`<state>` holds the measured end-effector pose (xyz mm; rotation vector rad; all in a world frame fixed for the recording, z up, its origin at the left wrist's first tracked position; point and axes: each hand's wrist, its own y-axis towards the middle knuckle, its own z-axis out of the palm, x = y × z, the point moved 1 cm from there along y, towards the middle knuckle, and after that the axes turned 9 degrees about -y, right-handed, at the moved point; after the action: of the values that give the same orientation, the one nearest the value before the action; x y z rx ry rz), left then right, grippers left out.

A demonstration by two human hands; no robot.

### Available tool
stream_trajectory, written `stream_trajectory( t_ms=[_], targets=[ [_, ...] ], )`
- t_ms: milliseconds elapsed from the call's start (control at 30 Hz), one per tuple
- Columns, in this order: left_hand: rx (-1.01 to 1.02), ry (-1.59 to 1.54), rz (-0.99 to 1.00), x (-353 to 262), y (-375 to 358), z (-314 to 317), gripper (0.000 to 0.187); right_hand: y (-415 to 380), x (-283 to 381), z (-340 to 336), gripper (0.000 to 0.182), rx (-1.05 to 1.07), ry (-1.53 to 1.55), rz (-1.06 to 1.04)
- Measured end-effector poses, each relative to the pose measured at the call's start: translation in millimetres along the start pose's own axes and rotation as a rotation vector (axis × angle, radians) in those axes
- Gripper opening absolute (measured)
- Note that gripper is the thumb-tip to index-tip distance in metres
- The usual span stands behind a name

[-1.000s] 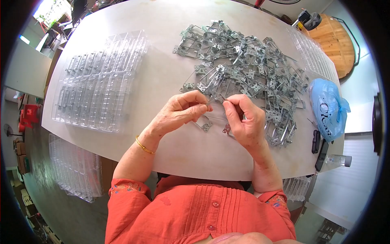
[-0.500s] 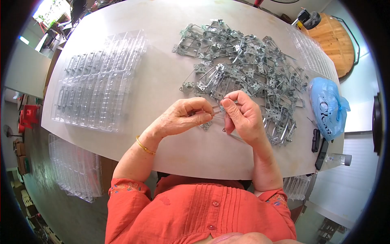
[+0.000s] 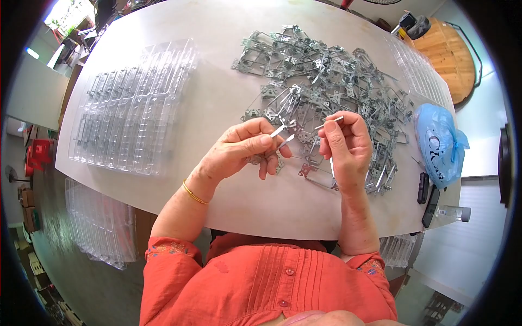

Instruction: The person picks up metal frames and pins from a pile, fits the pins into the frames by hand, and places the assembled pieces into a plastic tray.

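Over the near middle of the table, my left hand (image 3: 247, 145) is closed on a metal bracket part (image 3: 281, 136), whose flat shiny ends stick out past the fingertips. To its right, my right hand (image 3: 348, 149) pinches another thin metal bracket part (image 3: 333, 123) between thumb and fingers. A stretch of bare table shows between the two hands, and the parts are apart. Just beyond them spreads a tangled pile of grey metal brackets (image 3: 326, 81) with rods and flat, holed plates. My fingers hide much of each held part.
Clear plastic trays (image 3: 157, 108) holding metal parts lie on the left. More clear trays (image 3: 418, 70) rest at the far right. Along the right edge are a blue plastic bag (image 3: 439, 146), a black phone (image 3: 430, 207) and a clear bottle (image 3: 451, 212).
My hands were close together at the metal parts. They have moved apart, the right one going right, and each now shows a separate metal piece.
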<state>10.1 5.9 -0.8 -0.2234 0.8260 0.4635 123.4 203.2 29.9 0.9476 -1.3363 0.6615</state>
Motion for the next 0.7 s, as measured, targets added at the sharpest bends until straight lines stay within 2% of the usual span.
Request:
stream_trajectory(
  t_ms=[233, 300, 433, 600, 700],
  targets=[
    [0.005, -0.100, -0.006, 2.5, 1.4, -3.9, 0.021, -8.7, -6.9, 7.8, 0.012, 0.047, -0.137, -0.120],
    [0.009, -0.091, -0.013, 2.8, 1.5, -5.5, 0.021, -8.8, -12.6, 8.4, 0.014, 0.041, -0.275, -0.285],
    [0.006, -0.101, -0.009, 2.8, 1.2, -3.6, 0.020, -7.0, -16.3, 9.9, 0.015, 0.027, -0.389, -0.396],
    [0.026, -0.037, 0.003, 3.7, 0.8, -4.2, 0.020, -4.1, -9.4, 12.3, 0.017, -0.048, -0.644, -0.660],
    [0.053, 0.027, 0.008, 6.8, 0.6, -3.9, 0.020, -4.0, -12.0, 11.4, 0.018, -0.031, -0.716, -0.689]
  ],
)
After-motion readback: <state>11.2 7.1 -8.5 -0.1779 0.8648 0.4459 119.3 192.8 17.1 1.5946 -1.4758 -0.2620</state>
